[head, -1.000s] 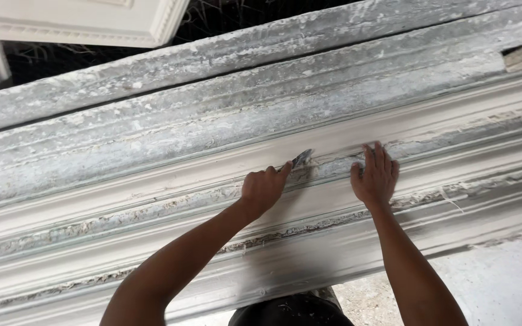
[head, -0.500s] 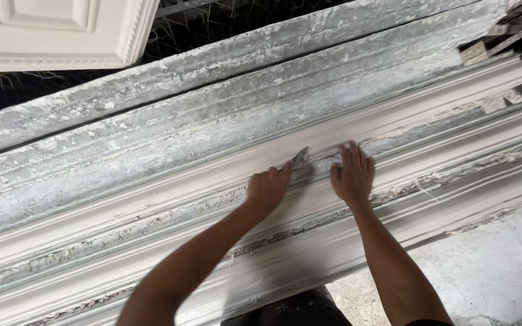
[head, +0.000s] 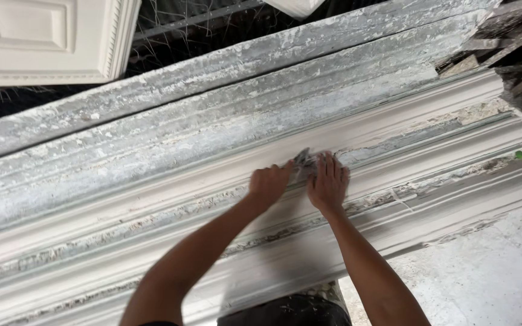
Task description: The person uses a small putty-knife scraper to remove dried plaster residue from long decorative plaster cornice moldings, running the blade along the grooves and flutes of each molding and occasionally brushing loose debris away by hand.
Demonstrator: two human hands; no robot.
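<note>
Presently, status: both hands are working at one spot on a long white plaster cornice moulding (head: 394, 130).
Left hand (head: 268, 184): fingers are curling shut around a small metal scraper (head: 302, 159), gripping it at the lower end.
Right hand (head: 327, 181): fingers are lying flat and spread on the moulding, holding nothing; the fingertips are touching the scraper blade.
Scraper position: the blade is resting on the upper rounded band of the moulding, between the two hands, tip pointing up and away.
Hand spacing: the two hands are sitting just beside each other, nearly touching.
Edges: the moulding is running diagonally from lower left to upper right, ending in a cut end at the upper right near stacked wood scraps (head: 515, 54).
Open room: the moulding surface is lying unobstructed on both sides of the hands; bare concrete floor (head: 484, 278) is showing at the lower right.
Count: two hands, one scraper, one white square panel (head: 43, 39) at the upper left.
</note>
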